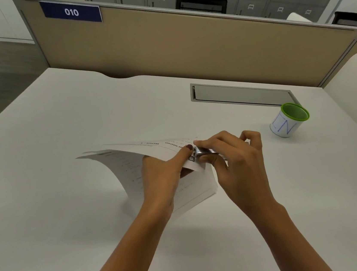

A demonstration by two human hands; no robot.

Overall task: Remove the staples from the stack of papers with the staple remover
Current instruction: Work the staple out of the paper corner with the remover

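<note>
A stack of white printed papers (122,164) lies on the white desk (62,149), its top sheets curled up and lifted toward the right corner. My left hand (162,173) pinches that raised corner, thumb on top. My right hand (236,157) grips a metal staple remover (204,151), whose jaws touch the paper corner right beside my left thumb. The staple itself is hidden under the jaws and fingers.
A white cup with a green rim (289,120) stands to the right, marked with blue letters. A grey cable-tray flap (240,94) sits behind it. A tan partition (184,44) closes off the desk's far edge.
</note>
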